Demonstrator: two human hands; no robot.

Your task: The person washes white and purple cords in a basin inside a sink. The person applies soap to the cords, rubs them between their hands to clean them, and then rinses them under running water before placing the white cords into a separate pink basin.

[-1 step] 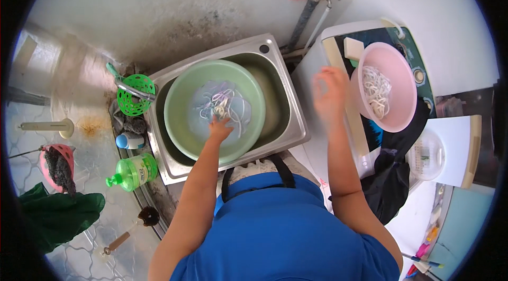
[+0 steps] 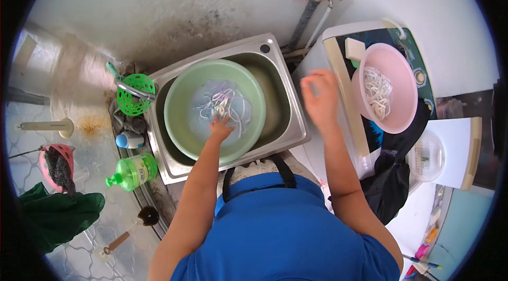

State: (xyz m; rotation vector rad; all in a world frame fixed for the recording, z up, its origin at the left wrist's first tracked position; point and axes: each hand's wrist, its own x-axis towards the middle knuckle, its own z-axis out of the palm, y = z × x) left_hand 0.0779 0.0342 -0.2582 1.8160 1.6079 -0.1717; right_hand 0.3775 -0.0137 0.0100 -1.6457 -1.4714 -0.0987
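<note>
A pale green basin point(image 2: 177, 77) sits in the steel sink point(image 2: 278, 69), with cloudy water inside. White and pale purple shoelace-like cords point(image 2: 225, 102) lie loosely coiled in that water. My left hand point(image 2: 221, 130) reaches in from the near side, fingers spread, its fingertips at the cords' near edge. My right hand point(image 2: 321, 100) hovers between the sink and the washing machine, fingers curved and apart, nothing visible in it. On the machine, a tilted pink basin point(image 2: 405, 90) holds a heap of similar white cords point(image 2: 377, 90).
A green perforated basket point(image 2: 135, 102) hangs by the faucet at the sink's left. Below it stand a blue-and-white bottle point(image 2: 130, 140) and a green pump bottle point(image 2: 135, 172). A white block point(image 2: 354, 49) and black cloth point(image 2: 391, 178) lie on the washing machine point(image 2: 338, 75).
My right hand has moved slightly left, away from the pink basin and towards the sink. The left hand and the cords in the water look almost unmoved.
</note>
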